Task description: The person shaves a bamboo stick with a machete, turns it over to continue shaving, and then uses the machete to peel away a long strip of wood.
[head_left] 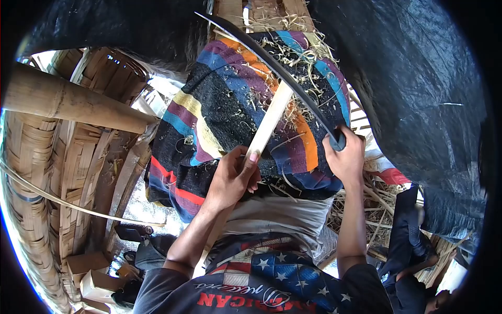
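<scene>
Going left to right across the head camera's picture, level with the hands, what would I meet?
Woven wall → left hand holding a pale strip → right hand gripping a curved knife → black sheeting.

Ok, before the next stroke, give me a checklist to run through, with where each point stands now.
1. Left hand gripping the pale strip: ok, its fingers are wrapped round the near part.
2. Right hand on the handle of the long curved knife: ok, closed round it.
3. Left fingers out from under the blade: ok, the blade crosses the strip's far end, beyond them.
4. Blade actually touching the strip: cannot tell from this overhead view.
5. Striped cloth beneath the work: ok, spread under the strip.
6. Cloth free of shavings: not ok, curls lie scattered around the strip's far end.
</scene>
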`<control>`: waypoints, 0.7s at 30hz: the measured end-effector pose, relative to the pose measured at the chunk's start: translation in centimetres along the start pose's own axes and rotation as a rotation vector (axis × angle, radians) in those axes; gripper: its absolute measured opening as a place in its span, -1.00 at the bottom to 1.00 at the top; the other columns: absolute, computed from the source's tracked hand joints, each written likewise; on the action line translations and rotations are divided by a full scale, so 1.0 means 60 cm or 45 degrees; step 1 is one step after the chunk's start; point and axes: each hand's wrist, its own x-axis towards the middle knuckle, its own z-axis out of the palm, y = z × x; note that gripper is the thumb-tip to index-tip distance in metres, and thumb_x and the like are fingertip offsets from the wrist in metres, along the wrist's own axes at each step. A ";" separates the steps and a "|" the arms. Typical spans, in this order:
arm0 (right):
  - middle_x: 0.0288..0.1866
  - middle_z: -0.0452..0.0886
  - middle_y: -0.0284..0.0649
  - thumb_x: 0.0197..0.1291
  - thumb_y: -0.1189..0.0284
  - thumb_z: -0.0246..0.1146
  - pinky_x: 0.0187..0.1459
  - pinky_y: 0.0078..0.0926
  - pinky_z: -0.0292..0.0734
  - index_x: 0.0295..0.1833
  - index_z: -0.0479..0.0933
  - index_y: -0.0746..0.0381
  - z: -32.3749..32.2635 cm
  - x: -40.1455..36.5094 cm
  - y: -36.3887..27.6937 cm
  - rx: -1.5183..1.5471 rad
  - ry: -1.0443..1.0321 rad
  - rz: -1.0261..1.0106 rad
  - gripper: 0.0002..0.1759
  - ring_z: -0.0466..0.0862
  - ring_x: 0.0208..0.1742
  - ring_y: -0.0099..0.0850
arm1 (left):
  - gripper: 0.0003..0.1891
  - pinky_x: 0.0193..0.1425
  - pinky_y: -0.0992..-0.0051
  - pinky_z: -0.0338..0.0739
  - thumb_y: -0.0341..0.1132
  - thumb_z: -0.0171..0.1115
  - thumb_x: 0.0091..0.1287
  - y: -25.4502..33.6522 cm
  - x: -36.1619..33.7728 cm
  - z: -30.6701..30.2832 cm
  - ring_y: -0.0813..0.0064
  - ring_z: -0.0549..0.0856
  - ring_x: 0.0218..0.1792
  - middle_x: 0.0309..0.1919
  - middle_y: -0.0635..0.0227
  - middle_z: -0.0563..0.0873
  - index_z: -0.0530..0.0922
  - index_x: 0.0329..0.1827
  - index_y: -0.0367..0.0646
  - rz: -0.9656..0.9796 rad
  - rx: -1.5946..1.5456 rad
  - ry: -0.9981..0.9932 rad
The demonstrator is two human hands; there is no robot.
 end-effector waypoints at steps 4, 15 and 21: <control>-0.58 0.53 -0.06 0.11 0.42 0.34 -0.41 -0.22 0.48 -0.35 0.51 0.29 0.018 -0.042 0.003 -0.047 -0.032 -0.082 -0.82 0.63 -0.52 -0.06 | -0.60 -0.44 0.60 0.54 -0.07 0.01 0.61 -0.001 0.004 -0.010 0.65 0.62 -0.54 -0.51 0.36 0.61 0.47 -0.09 -0.33 0.011 -0.061 -0.123; -0.52 0.59 -0.26 -0.30 0.42 0.45 -0.43 -0.19 0.55 -0.28 0.55 0.13 0.065 -0.108 -0.022 -0.242 -0.058 -0.359 -0.65 0.66 -0.50 -0.19 | -0.82 -0.42 0.56 0.62 -0.40 -0.05 0.60 0.001 -0.003 0.012 0.57 0.68 -0.49 -0.42 0.28 0.64 0.47 -0.06 -0.36 0.045 -0.334 -0.215; -0.50 0.56 -0.24 -0.33 0.30 0.54 -0.38 -0.23 0.55 -0.21 0.57 0.16 0.059 -0.096 -0.004 -0.344 -0.013 -0.459 -0.53 0.64 -0.48 -0.21 | -0.83 -0.58 0.59 0.52 -0.41 -0.06 0.60 0.006 -0.016 0.023 0.58 0.63 -0.60 -0.48 0.28 0.63 0.48 -0.02 -0.34 0.037 -0.114 -0.162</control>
